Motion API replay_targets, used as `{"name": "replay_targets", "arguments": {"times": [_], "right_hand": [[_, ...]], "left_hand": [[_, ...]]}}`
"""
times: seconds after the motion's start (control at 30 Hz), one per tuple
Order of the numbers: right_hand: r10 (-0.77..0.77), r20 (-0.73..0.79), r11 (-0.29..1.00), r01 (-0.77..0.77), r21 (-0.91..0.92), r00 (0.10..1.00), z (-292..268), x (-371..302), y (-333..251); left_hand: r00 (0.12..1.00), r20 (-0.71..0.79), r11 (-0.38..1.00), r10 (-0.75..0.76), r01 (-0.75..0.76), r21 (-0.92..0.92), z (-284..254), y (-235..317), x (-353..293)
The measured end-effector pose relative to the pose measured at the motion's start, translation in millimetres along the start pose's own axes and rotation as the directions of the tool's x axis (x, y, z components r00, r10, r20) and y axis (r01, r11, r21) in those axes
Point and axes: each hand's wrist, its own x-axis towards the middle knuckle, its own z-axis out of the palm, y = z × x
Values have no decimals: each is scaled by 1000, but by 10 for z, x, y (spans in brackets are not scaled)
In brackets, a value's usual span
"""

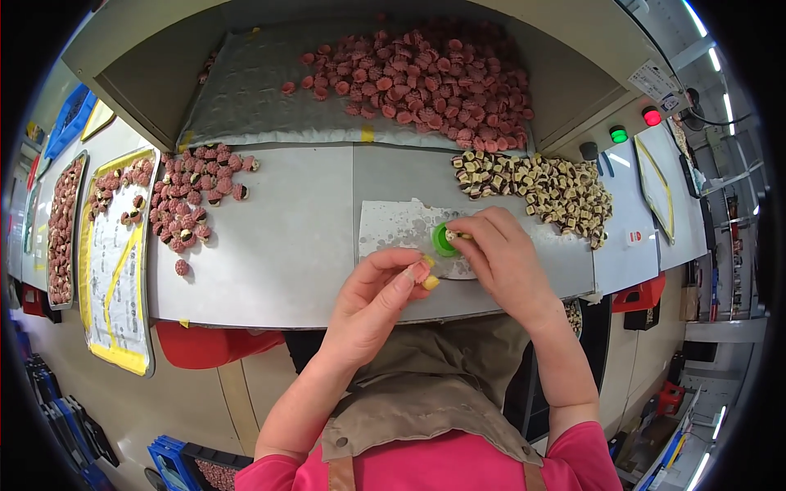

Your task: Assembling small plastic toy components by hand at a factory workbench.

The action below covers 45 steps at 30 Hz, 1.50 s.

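Note:
My left hand (378,301) pinches a pink, bumpy, cup-shaped piece (421,271) between thumb and fingers; yellow covers (430,283) sit on some of its fingertips. To its right, my right hand (509,260) has thumb and fingers closed on a small cream-and-dark piece (453,235), held over a round green dish (443,243). I cannot tell whether this piece touches the dish. Under the dish lies a white, grey-stained sheet (389,225). Right of it is a pile of small cream-and-dark pieces (565,192).
A heap of pink cup-shaped pieces (442,78) covers the grey mat (246,90) at the back. Pink pieces with dark fillings (196,188) are gathered at the left, beside a yellow-edged tray (115,270). A green button (618,133) and a red button (651,115) are at the back right.

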Motion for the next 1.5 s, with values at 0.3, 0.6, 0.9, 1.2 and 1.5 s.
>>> {"name": "replay_targets", "arguments": {"times": [0.3,0.6,0.9,1.2,1.5], "right_hand": [[302,92,852,-312,420,949,-18,-104,-22],[335,109,442,-258,859,936,58,-196,-291],[127,-117,883,-58,466,985,93,-233,-383],[0,-281,961,77,264,960,106,-341,-380],[104,-181,875,-3,485,978,48,-528,-270]], "left_hand": [[998,-55,988,11,-3,152,96,-4,6],[1000,-20,981,-10,14,192,120,-4,14],[994,-26,978,105,-99,182,108,-138,-23],[987,44,937,154,-160,312,107,-96,-15],[933,173,785,315,-358,505,180,-285,-64]]}}
